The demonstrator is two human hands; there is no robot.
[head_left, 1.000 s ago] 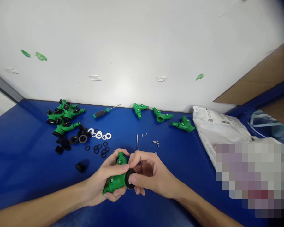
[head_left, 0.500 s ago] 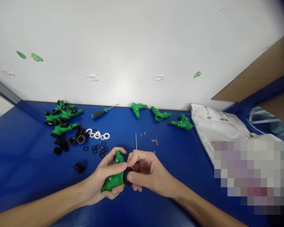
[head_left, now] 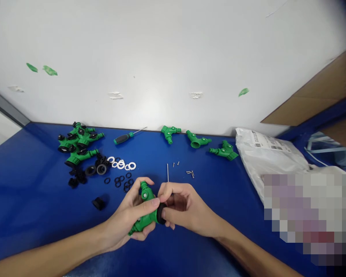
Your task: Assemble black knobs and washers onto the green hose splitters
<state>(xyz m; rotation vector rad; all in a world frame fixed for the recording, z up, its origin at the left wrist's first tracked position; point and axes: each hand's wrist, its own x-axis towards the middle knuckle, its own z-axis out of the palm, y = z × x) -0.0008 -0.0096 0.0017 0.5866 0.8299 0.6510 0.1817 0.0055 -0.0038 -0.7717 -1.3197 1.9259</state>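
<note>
My left hand (head_left: 132, 215) is wrapped round a green Y-shaped hose connector (head_left: 146, 220), its thumb lying across the body. At the connector's right end sits a black threaded ring (head_left: 161, 213). The fingers and thumb of my right hand (head_left: 184, 209) are closed on that ring, partly hiding it. Beyond my hands lie a thin metal rod (head_left: 167, 172) and several small screws (head_left: 190, 173). Left of my left hand, a black cap-like fitting (head_left: 98, 203) rests on the blue table, with several black O-rings (head_left: 128, 184) farther back.
Several green connectors with black fittings (head_left: 80, 154) are heaped at the left, near white washers (head_left: 121, 164). A screwdriver (head_left: 123, 138) lies by the wall. Three bare green connectors (head_left: 198, 140) stand at the back. A plastic bag (head_left: 253, 154) covers the table's right side.
The camera view has shifted slightly, moving everything a little to the right. The connector has turned a little in my hands, and both hands keep their grip.
</note>
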